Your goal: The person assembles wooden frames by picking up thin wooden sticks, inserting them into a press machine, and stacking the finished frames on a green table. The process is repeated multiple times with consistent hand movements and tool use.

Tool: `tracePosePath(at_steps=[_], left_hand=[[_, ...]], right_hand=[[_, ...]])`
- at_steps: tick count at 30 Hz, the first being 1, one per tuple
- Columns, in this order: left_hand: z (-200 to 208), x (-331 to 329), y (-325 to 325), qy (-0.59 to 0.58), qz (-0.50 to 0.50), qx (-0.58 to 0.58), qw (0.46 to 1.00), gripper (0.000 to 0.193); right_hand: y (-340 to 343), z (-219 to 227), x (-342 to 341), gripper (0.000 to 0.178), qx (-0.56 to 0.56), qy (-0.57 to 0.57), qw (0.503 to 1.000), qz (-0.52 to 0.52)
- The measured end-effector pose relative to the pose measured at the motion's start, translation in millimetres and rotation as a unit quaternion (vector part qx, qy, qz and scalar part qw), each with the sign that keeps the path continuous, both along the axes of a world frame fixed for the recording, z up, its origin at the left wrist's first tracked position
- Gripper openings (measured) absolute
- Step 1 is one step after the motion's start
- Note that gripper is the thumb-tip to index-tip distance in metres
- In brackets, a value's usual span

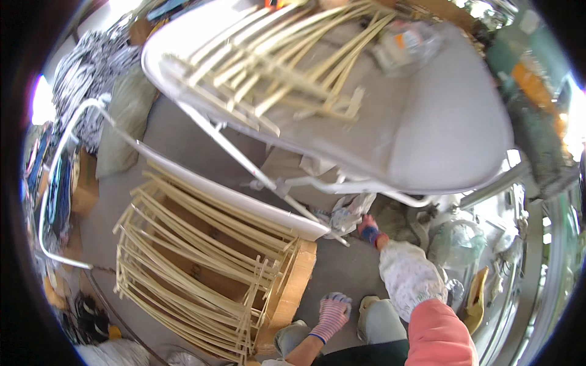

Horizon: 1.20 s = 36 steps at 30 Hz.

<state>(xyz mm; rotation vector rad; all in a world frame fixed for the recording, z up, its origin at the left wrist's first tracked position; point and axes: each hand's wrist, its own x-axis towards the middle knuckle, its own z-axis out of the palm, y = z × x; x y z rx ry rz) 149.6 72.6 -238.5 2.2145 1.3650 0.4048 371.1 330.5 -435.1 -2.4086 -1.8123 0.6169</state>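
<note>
My right hand point(368, 229), in a blue and pinkish glove, reaches under the near edge of the white table. Its fingertips meet crumpled white plastic point(349, 212); blur hides how they are set against it. A white patterned sleeve cover point(410, 277) runs up that forearm. Low by my knees is my left hand point(332, 314), in a pink-striped glove, its fingers curled with nothing visible in them. Left of it stands a cardboard box point(295, 293), under a stack of pale, slatted frames point(195, 259).
More pale strips point(274, 67) and a clear plastic bag point(408, 47) lie on the white folding table point(452, 128). A white curved-legged panel point(232, 195) leans behind the stack. Grey cloth bundles point(91, 73) are heaped at far left. A clear bag point(458, 244) sits at right.
</note>
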Motion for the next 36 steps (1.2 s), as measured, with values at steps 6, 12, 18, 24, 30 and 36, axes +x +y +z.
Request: tracePosePath(at_steps=[6,12,18,24,30,36], left_hand=[[115,-3,-72,0.036,-0.095,-0.02,0.995,0.016],[257,51,-100,0.071,-0.322,-0.109,0.938,0.021],[365,149,-94,-0.109,-0.426,-0.027,0.898,0.008],[438,327,-112,-0.117,-0.516,0.005,0.849,0.012],[464,456,-132,-0.167,-0.607,0.003,0.777,0.016],[433,553,-132,-0.269,-0.316,-0.695,0.587,0.04]], right_hand=[[-286,172,65,0.024,-0.128,0.188,0.974,-0.003],[-476,438,129,0.032,0.083,0.175,0.928,-0.319],[-540,632,263,0.052,0.223,-0.313,0.805,-0.451],[-487,670,412,0.033,0.097,-0.263,0.893,-0.352],[-482,640,437,0.01,0.077,-0.236,0.931,-0.268],[-560,693,404,0.023,0.157,-0.261,0.92,-0.246]])
